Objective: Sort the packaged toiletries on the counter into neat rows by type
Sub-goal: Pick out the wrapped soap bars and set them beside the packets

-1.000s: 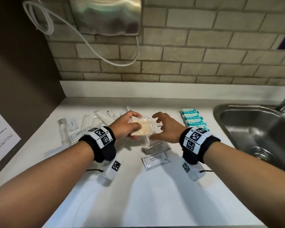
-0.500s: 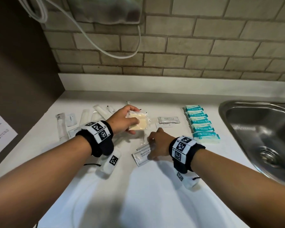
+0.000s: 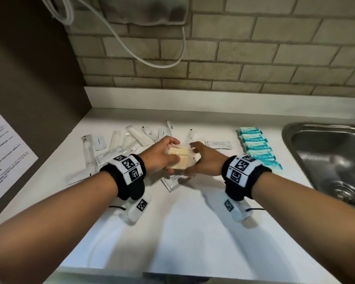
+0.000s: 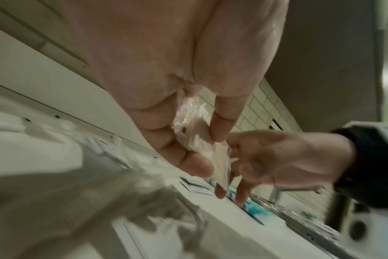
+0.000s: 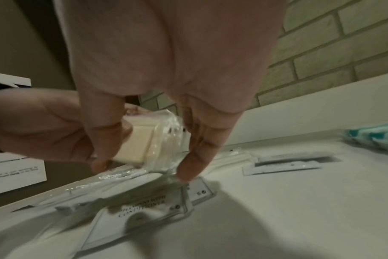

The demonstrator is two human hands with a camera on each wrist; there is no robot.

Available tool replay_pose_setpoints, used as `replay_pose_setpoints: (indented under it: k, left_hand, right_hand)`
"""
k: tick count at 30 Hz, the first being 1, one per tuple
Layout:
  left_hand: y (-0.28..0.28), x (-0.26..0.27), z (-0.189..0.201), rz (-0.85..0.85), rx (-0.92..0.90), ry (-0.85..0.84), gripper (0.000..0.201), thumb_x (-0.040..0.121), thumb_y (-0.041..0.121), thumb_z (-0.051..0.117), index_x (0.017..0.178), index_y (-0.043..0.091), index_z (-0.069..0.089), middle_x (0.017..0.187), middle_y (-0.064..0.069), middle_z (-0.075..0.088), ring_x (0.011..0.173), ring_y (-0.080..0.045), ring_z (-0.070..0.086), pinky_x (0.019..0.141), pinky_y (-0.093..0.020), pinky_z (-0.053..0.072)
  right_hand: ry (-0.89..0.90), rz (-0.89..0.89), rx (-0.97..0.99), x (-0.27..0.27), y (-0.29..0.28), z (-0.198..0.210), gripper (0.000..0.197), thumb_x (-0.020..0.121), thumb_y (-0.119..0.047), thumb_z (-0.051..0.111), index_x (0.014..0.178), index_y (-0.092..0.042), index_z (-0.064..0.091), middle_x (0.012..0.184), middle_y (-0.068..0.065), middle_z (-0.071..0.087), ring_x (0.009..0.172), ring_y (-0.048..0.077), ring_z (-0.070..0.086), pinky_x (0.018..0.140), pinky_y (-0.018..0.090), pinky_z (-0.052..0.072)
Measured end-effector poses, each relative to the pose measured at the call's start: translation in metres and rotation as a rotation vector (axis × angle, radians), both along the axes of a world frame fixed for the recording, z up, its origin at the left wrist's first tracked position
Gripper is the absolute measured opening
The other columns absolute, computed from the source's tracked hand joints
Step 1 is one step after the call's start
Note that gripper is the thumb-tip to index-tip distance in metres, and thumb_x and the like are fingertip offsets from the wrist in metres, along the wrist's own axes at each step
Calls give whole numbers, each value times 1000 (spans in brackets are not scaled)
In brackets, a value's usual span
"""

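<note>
A clear-wrapped cream soap pack (image 3: 177, 159) is held above the counter's middle. My left hand (image 3: 168, 155) grips its left end, thumb underneath and fingers over the top. My right hand (image 3: 193, 158) pinches the crinkled right end. The right wrist view shows the soap pack (image 5: 139, 142) between the thumb and fingers of my right hand (image 5: 144, 166). In the left wrist view my left hand (image 4: 207, 152) holds the pack (image 4: 219, 161). A row of teal soap packets (image 3: 256, 148) lies at the right. One shampoo sachet (image 3: 218, 144) lies beside that row, and another sachet (image 3: 172, 182) lies under my hands.
Several long clear packets and small sachets (image 3: 131, 138) lie scattered at the back left of the white counter (image 3: 182, 232). A steel sink (image 3: 332, 160) is set in at the right. A dark panel with a printed sheet (image 3: 6, 152) borders the left. A brick wall stands behind.
Half a second ago my right hand was down on a shampoo sachet on the counter. It has since risen back to the soap pack, which my left hand has held throughout.
</note>
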State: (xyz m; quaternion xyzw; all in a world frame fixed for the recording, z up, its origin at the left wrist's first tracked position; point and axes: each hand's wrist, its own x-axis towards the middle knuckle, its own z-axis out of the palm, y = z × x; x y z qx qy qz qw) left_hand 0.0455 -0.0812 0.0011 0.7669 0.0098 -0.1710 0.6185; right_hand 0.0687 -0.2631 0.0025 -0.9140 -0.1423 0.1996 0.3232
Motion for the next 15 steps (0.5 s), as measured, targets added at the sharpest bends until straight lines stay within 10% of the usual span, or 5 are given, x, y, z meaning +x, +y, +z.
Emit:
replay_pose_setpoints:
  k: [4,9,15]
  left_hand:
    - [-21,-12,-9,-267,223,-87,46,92,18,61,131,22,36,114,-10,61,86,-30,66,75,-49,58]
    - [-38,-20,-24,-508,663,-270,47,91,34,54,130,11,40,121,-6,59,109,-24,58,94,-41,47]
    - [-55,-30,-29,-578,1020,-350,32,96,32,46,121,13,47,118,-9,56,105,-30,57,86,-38,45]
  right_hand:
    - [-10,27,-9,-14,-15,5,77,74,-20,79,137,-16,35,104,6,60,66,15,60,51,23,48]
    - [-133,189,-428,-32,-28,0,32,78,-34,73,103,-18,59,88,-2,60,81,20,59,68,27,42]
    - [-303,254,-623,-51,-30,-13,38,86,-47,57,112,-20,54,104,2,65,95,26,63,70,29,39]
